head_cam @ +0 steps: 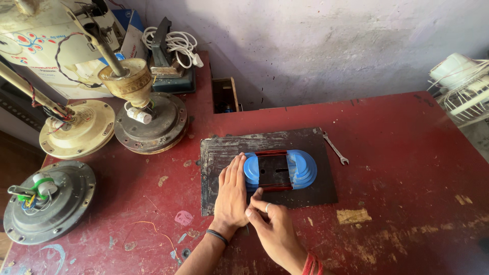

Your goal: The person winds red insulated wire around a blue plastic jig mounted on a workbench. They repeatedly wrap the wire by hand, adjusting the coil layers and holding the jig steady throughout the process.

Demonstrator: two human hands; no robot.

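We have the blue coil former [280, 170], a plastic bobbin with two rounded blue ends and copper windings along its sides, lying on the dark metal plate [224, 147] near the front edge of the red desk [407, 142], about midway along it. Our left hand [232, 191] lies flat, fingers together, pressing on the former's left blue end, so its grip is a flat press and not a pinch. Our right hand [272, 229] sits just below it with thumb and forefinger drawn together at the former's lower left corner; we cannot tell whether they pinch a wire end or only touch the plastic. A small spanner [335, 148] lies at the plate's right edge. Three ceiling fan motors [150, 122] crowd the desk's left side. We judge the risks to be these: a hard tug could snap fine wire or loosen turns, and uneven pressure could let the former skid on the plate
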